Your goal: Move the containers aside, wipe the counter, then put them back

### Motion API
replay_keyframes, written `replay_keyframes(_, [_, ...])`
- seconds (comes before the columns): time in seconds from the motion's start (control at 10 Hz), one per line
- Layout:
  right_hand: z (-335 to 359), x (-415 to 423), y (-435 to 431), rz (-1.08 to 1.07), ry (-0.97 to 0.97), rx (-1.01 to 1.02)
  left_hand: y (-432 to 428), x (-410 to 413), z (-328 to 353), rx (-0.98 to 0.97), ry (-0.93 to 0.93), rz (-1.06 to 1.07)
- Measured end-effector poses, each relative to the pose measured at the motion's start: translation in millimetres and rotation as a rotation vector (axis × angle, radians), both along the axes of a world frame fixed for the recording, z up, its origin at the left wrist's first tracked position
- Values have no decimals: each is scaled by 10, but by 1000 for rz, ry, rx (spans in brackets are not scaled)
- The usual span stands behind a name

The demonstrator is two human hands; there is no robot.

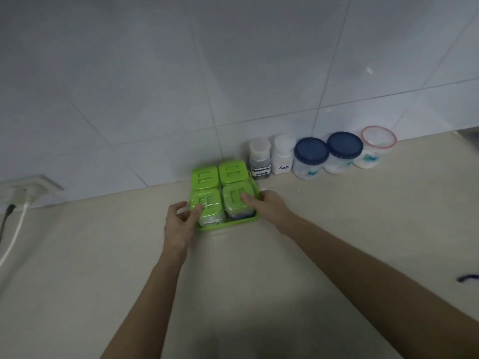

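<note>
The fingers of the left hand curl around the left edge of a green tray, thumb lying on the near-left lid; the right hand grips the tray's right edge, its thumb on the near-right lid. The tray holds four green-lidded containers in a two-by-two block and sits on the beige bench, its far side close to the tiled wall. Just right of it, along the wall, stand five more containers: two small white-capped bottles, two blue-lidded jars and one red-rimmed tub, set nearly touching in a row. Left of the tray the bench lies bare up to a wall socket with two cables. The near bench is broad and open, save for a small blue thing at the right edge.
</note>
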State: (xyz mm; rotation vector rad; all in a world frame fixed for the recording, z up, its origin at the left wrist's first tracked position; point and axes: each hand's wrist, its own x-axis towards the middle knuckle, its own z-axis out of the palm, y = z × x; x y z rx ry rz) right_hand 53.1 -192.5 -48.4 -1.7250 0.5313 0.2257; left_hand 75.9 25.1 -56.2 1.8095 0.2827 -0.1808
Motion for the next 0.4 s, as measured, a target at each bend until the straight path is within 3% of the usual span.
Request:
replay_keyframes(0.3, [96,166,-53,3,-73,101,-99,232,-90,46,-40,16])
replay_keyframes(0.4, [65,117,-23,-62,-104,42,-100,193,-126,112,-46,30])
